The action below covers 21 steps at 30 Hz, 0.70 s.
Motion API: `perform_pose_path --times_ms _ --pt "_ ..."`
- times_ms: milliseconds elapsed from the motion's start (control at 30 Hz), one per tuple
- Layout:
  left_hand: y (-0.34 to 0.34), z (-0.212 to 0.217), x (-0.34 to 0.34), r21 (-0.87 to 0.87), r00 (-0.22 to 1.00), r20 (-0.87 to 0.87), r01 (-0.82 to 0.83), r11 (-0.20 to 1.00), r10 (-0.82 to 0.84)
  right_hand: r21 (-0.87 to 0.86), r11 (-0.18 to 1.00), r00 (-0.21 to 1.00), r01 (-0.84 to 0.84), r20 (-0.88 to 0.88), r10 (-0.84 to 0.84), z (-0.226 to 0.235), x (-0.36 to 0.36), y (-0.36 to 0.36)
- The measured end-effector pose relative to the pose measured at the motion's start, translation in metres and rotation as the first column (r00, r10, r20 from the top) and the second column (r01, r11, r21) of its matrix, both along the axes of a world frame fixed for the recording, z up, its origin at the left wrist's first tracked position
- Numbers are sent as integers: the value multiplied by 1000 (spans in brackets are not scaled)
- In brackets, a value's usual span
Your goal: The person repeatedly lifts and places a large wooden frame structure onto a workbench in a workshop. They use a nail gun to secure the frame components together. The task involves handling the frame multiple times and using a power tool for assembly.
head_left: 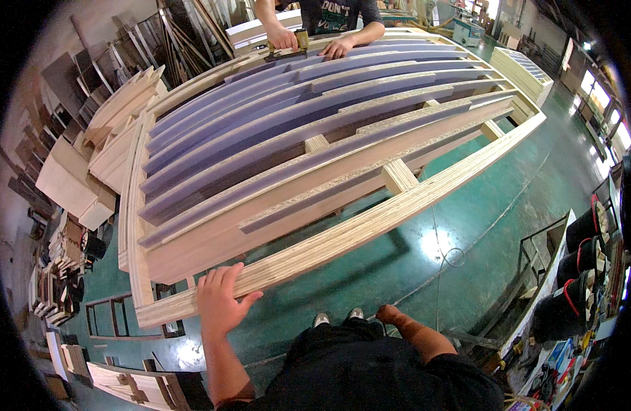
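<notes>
Pale plywood layers show along the near edge of the large wooden frame [343, 234], which lies in front of the wearer, raised above the green floor [487, 198]. Through the head camera I see the left hand [221, 301] laid on that edge near its left corner, fingers spread and thumb apart; I judge that this steadies the frame. Right hand [391, 314]: low beside the body, fingers seemingly curled; I cannot tell whether they close on anything. A thin cord [437, 274] trails over the floor near it.

Far side: a co-worker's hand [282, 39] grips a nail gun [301, 40]; their other hand [338, 47] rests on the work, probably as a brace.

Appearance: long purple-grey slats [166, 205] stand on edge in rows, some with rough, speckled upper edges. Short cross block [399, 177] bridges the near gap, presumably to keep the spacing.
</notes>
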<state>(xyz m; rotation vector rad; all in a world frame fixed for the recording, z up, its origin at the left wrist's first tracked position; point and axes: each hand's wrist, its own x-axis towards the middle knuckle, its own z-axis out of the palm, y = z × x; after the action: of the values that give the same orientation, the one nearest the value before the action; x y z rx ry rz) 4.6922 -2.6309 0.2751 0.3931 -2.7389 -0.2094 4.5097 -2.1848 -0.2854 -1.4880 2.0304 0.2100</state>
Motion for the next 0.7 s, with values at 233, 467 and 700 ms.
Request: perform_pose_path --times_ms 233,467,700 --pt "3 4 0 88 997 65 -49 995 43 88 992 995 -94 -23 97 0 1 -2" --pt "1 -1 -1 7 1000 -3 -2 1000 2 31 999 1000 -25 -17 26 15 5 4" --pt "7 2 -4 21 999 24 -34 999 34 30 994 994 -108 -13 108 15 -1 2"
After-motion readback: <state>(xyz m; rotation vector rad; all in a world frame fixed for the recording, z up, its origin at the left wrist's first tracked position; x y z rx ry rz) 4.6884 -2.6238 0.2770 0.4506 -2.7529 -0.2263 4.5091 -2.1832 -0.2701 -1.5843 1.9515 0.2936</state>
